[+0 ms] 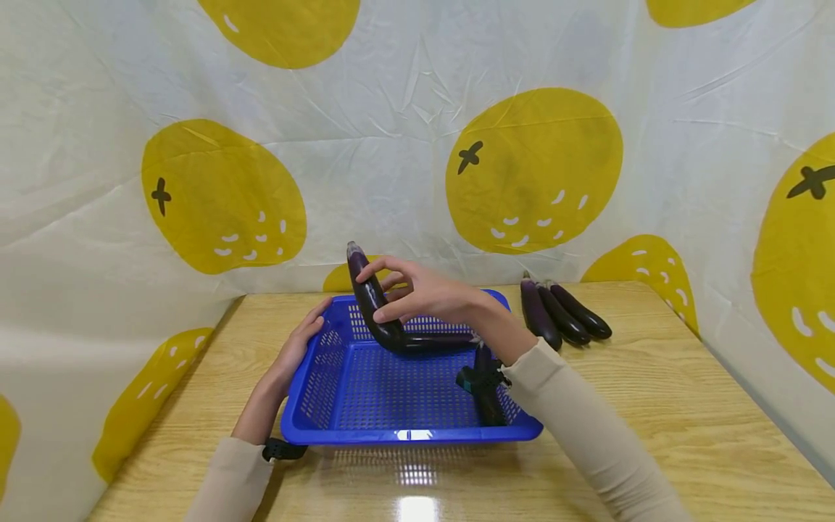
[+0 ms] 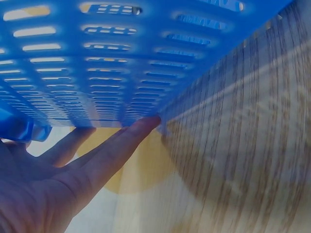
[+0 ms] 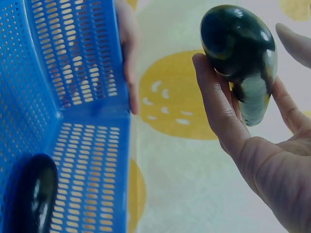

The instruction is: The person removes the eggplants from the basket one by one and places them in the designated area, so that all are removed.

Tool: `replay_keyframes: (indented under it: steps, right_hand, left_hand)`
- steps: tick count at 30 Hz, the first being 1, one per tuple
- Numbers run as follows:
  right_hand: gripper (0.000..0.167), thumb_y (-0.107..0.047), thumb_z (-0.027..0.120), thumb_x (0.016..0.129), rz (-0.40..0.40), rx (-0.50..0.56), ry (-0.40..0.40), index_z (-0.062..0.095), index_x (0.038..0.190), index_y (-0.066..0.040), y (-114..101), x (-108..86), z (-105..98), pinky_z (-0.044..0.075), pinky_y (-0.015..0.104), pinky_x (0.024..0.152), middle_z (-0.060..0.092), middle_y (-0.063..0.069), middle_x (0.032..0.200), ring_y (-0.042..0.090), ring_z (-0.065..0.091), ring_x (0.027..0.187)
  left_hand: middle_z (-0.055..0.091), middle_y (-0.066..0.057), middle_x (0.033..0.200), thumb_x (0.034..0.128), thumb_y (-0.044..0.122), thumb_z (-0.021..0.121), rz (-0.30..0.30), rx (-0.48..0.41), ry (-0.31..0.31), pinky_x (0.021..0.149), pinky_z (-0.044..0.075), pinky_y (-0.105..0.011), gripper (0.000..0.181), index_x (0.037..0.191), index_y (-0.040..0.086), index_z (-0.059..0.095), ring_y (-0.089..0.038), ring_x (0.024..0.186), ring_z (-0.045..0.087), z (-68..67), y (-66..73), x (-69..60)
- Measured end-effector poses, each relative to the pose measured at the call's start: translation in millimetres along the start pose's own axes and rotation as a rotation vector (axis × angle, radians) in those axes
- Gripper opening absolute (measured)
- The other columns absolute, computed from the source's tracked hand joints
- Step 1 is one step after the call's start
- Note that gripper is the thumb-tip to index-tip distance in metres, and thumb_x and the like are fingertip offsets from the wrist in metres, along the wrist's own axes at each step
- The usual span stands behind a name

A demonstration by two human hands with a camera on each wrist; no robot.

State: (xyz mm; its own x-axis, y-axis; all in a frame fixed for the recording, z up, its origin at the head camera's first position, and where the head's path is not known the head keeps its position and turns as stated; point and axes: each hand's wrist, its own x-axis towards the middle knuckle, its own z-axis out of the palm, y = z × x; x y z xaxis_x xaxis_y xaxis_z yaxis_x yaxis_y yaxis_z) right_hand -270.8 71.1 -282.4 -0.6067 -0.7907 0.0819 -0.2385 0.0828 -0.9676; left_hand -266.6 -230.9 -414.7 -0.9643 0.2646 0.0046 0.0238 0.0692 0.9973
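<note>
My right hand (image 1: 433,291) grips a dark purple eggplant (image 1: 369,299) between thumb and fingers, its stem end up, over the far left part of a blue slotted basket (image 1: 411,436). The right wrist view shows the same eggplant (image 3: 238,43) end-on in the fingers. Inside the basket, one eggplant (image 1: 440,343) lies near the far wall and another (image 1: 489,407) along the right side, partly covered by my right wrist. Outside the left wall, my left hand (image 1: 296,351) touches the basket with fairly straight fingers (image 2: 114,150).
Three eggplants (image 1: 564,319) lie side by side on the wooden table (image 1: 678,406), right of the basket. A pale curtain (image 1: 385,174) with yellow fruit prints hangs behind the table and along both sides.
</note>
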Motion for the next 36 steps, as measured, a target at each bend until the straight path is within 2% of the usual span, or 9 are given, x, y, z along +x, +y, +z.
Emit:
replay_keyframes:
  steps: [9,20,29,36]
  right_hand:
    - [0.060,-0.013,0.074,0.088,-0.030,-0.007,0.042,0.051,0.143,-0.022,-1,-20.3,-17,0.059,0.047,0.089,0.055,0.020,0.137,0.037,0.065,0.118]
    - [0.063,-0.002,0.073,0.087,-0.054,0.047,0.108,0.049,0.142,-0.019,1,-47.0,-37,0.057,0.046,0.090,0.054,0.022,0.137,0.038,0.061,0.120]
    - [0.062,-0.002,0.073,0.089,-0.056,0.015,0.194,0.050,0.143,-0.021,8,-72.0,-55,0.056,0.044,0.091,0.053,0.017,0.140,0.037,0.059,0.122]
    - [0.060,0.000,0.071,0.089,-0.099,-0.027,0.271,0.051,0.142,-0.019,18,-93.6,-62,0.055,0.040,0.094,0.056,0.012,0.140,0.030,0.059,0.122]
  left_hand:
    - [0.007,-0.004,0.176,0.1146,0.032,0.026,-0.003,-0.015,-0.003,0.128,0.008,-0.053,0.055,0.168,0.025,0.013,-0.030,0.161,0.008,-0.8,-1.4,1.7]
    - [0.008,-0.003,0.176,0.1147,0.032,0.025,-0.001,-0.011,-0.002,0.129,0.008,-0.052,0.055,0.168,0.024,0.013,-0.029,0.161,0.007,-1.4,-1.7,2.0]
    - [0.008,-0.004,0.176,0.1149,0.032,0.025,-0.005,-0.009,-0.005,0.128,0.011,-0.055,0.054,0.168,0.027,0.014,-0.032,0.161,0.009,-3.5,-2.0,1.4]
    - [0.009,-0.004,0.176,0.1149,0.032,0.024,-0.003,-0.010,-0.005,0.128,0.011,-0.054,0.054,0.168,0.027,0.014,-0.032,0.161,0.010,-3.7,-2.4,2.3]
